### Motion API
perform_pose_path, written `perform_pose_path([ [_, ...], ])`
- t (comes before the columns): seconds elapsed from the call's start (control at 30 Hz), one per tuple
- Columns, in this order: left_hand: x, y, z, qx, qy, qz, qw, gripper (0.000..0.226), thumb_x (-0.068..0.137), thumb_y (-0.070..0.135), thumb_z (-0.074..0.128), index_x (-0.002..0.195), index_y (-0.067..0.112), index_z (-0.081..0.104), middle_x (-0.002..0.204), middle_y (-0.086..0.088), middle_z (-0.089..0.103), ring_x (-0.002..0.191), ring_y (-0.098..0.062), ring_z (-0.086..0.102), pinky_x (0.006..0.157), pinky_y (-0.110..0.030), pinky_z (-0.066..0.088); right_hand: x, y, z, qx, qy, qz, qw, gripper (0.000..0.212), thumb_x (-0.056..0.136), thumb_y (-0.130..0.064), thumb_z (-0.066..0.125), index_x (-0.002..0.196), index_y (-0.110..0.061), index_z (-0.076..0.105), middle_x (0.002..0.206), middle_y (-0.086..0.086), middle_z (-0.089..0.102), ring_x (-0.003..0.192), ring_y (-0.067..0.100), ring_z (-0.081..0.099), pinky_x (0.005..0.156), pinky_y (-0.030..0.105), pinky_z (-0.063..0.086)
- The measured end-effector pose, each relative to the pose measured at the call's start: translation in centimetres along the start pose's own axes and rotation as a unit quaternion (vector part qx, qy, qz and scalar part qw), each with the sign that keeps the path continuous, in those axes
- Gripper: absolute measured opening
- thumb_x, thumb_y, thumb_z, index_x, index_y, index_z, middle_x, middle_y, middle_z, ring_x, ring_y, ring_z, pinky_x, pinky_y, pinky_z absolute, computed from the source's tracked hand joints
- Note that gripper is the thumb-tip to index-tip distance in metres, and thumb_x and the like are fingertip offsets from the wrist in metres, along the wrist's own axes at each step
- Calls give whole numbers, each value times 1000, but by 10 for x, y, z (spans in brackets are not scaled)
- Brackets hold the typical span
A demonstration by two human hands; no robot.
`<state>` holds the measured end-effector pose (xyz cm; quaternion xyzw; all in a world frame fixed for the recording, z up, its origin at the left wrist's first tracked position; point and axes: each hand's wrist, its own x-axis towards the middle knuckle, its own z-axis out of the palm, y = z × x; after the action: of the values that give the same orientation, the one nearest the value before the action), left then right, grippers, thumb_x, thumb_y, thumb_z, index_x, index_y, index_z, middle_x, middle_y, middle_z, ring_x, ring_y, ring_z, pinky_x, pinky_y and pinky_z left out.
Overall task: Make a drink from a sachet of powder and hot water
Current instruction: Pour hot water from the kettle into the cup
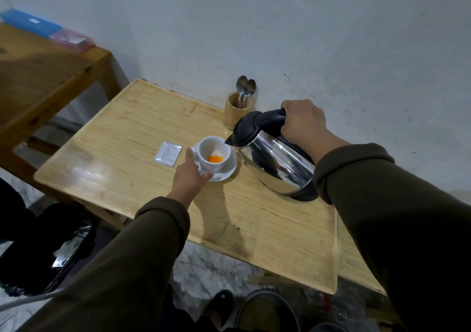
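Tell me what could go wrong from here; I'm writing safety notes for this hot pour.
1. The left hand rests against the saucer right beside the cup, so a splash or overshoot from the kettle could scald it.
2. The kettle, gripped by the right hand, has its spout just at the cup's rim; a fast tilt may miss and wet the table.
3. The small cup could overflow onto the saucer.
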<state>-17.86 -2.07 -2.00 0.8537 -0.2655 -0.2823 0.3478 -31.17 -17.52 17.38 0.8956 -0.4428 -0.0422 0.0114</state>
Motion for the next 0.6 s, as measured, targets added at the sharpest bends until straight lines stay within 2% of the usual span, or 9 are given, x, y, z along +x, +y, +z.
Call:
perform_pose_path([
  [0.47, 2, 8, -2, -16, 22, -30, 999, 86, 83, 37, 67, 148, 14, 16, 131, -18, 58, 126, -34, 50, 97, -41, 43, 3, -4, -2, -23, 10, -7, 1000, 25, 88, -6, 54, 112, -9, 56, 111, 16, 61, 103, 34, 58, 90, 40, 42],
  [0.6, 2, 9, -2, -22, 26, -33, 999, 84, 83, 36, 67, 147, 14, 19, 132, -19, 57, 124, -35, 52, 95, -41, 44, 3, -4, -3, -28, 11, -8, 1000, 25, 88, -7, 55, 113, -10, 56, 111, 16, 61, 103, 34, 58, 90, 40, 42],
])
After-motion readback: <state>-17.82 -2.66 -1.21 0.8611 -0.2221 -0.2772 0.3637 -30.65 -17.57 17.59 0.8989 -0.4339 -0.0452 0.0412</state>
